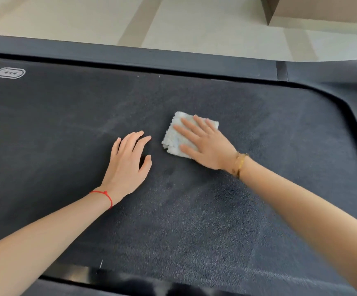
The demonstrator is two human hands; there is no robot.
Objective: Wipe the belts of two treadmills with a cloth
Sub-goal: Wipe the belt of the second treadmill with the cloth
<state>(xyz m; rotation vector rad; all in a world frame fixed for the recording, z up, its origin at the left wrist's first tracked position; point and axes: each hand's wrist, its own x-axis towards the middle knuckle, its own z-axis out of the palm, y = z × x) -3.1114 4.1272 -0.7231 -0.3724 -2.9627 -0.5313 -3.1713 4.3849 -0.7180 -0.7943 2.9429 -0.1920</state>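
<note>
Your right hand (205,146) presses flat-fingered, ungripping, on the cloth (186,133) mid-belt (194,221), left hand (128,161) resting open beside it; unpinched, the cloth may bunch and skip dusty streaks.

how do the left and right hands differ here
The right hand presses flat on the white cloth; the left hand rests on the bare belt, holding nothing. The right hand's fingers lie straight and spread; the left hand's are slightly bent. The right wrist has a gold bracelet, the left a red string. Both are palm down on the belt.
</note>
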